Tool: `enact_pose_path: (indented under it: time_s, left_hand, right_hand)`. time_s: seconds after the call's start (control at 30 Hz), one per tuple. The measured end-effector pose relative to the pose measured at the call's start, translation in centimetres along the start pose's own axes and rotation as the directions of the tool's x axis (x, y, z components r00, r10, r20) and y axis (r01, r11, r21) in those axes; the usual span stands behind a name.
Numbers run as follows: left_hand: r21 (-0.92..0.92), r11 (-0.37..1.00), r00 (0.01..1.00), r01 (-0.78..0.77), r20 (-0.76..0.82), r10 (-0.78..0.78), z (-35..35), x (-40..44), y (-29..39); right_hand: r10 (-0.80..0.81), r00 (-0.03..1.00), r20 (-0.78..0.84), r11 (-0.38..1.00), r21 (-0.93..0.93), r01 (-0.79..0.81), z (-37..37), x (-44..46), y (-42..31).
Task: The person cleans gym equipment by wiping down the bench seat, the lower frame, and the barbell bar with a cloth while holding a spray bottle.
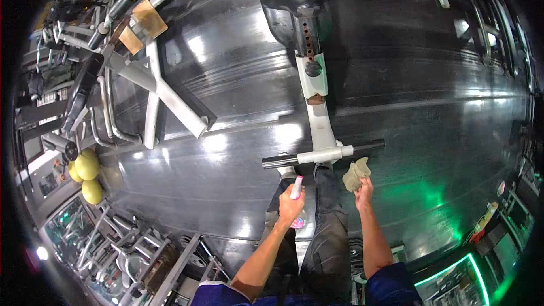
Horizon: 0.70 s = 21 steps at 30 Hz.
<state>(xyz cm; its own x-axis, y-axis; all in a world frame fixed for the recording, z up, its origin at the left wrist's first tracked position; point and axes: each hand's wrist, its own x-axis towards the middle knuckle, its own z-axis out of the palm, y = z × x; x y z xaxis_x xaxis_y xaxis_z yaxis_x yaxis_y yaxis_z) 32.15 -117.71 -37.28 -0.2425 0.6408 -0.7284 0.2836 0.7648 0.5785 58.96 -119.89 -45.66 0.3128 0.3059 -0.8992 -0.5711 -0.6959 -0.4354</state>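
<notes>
The left hand (291, 206) grips a spray bottle (297, 187) over the person's legs (327, 226); the right hand (364, 192) pinches a crumpled cloth (355, 175) near the crossbar (326, 154) of a white-framed gym bench (321, 127).

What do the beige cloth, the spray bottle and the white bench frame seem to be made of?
Beige cloth: probably fabric, matte, judging by its soft folds; the weave is too small to tell.
Spray bottle: likely plastic, with a smooth white head and what looks like a see-through, pinkish body.
White bench frame: probably painted metal, slightly glossy; brownish, rust-like patches show near its adjustment holes.
</notes>
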Motion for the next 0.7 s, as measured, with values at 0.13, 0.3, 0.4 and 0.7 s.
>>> enact_pose_path:
  time_s: [0.13,0.3,0.4,0.7]
  left_hand:
    - [0.039,0.998,0.997,0.048,-0.061,-0.045,-1.9,0.5,-2.4]
    - [0.082,0.997,0.995,-0.002,-0.096,0.010,-3.1,0.9,-4.8]
    - [0.066,0.998,0.989,0.012,-0.146,-0.002,-3.0,1.5,-5.9]
    - [-0.136,0.989,0.990,0.060,-0.118,-0.077,-4.7,1.8,-6.2]
  right_hand:
    - [-0.051,0.996,0.069,0.996,0.081,0.045,2.6,-0.7,2.7]
    - [-0.087,0.985,0.147,0.995,0.057,0.079,6.8,-0.8,4.5]
    - [-0.116,0.907,0.404,0.980,-0.105,0.172,9.1,-0.1,4.8]
    - [-0.245,0.745,0.621,0.560,-0.536,0.631,16.9,-2.0,2.6]
